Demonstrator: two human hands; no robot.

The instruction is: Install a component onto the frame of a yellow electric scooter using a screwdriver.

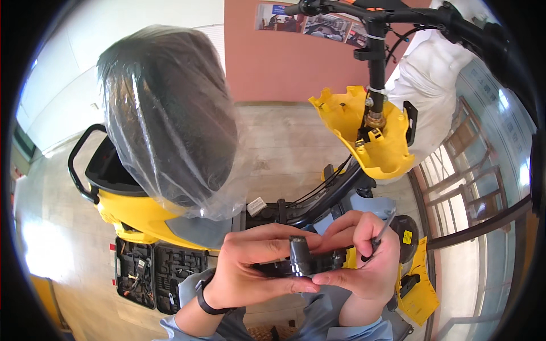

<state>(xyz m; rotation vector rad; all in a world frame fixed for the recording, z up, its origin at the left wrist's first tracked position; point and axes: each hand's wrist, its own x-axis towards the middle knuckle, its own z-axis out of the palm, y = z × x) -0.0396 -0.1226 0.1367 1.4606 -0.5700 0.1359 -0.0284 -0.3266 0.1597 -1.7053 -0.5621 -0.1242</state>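
Observation:
Both hands are together in front of me, holding a black plastic part [300,256] with a raised rounded block on it. My left hand [250,261], with a black band at its wrist, is closed round the part's left side. My right hand [364,261] grips the right side with thumb and fingers. Tucked in the right fingers is a slim tool with a thin metal shaft, seemingly a screwdriver [384,227]. Beyond the hands stands a yellow and black scooter [136,213], its seat [170,113] wrapped in clear plastic. The fingers hide much of the black part.
An open black toolbox [156,273] lies on the floor at the left. A yellow front cover [387,153] surrounds the steering column below the black handlebar [409,17]. Another yellow panel [421,290] lies at the right, near a glass door [483,187]. White sheeting [426,85] hangs behind.

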